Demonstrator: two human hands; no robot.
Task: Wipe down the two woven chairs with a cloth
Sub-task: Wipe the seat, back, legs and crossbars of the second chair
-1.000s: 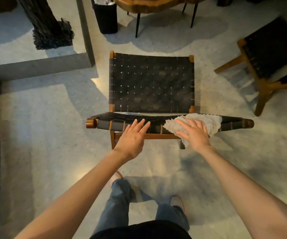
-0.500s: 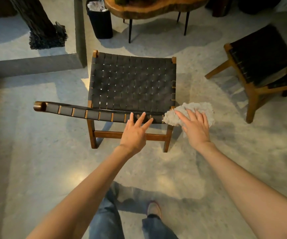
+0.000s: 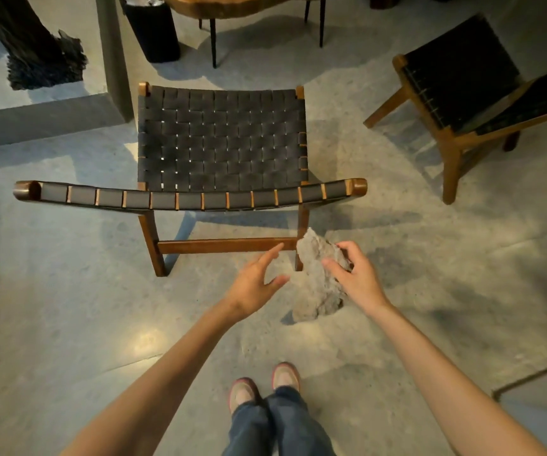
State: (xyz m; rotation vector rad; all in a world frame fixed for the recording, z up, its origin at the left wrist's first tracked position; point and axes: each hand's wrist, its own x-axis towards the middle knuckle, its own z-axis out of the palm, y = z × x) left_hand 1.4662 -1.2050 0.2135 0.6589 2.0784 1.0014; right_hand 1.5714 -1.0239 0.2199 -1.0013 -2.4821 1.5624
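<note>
Lounge-type seating area, possibly a lobby or café. A low woven chair [image 3: 221,139] and a second chair [image 3: 459,67], both wood-framed, stand on a polished concrete floor [image 3: 68,291]; beyond the first, a live-edge wooden table [image 3: 232,4] on thin black legs, a black bin [image 3: 157,31], a raised concrete ledge [image 3: 35,116].

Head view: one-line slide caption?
Right hand grips a grey cloth behind the woven chair; left hand open beside it.

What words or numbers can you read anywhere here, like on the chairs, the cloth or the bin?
None: no word, number, label, brand or sign can be read anywhere in the head view.
The near woven chair, the second woven chair, the cloth held in the right hand and the black bin all show plain surfaces with no writing.
</note>
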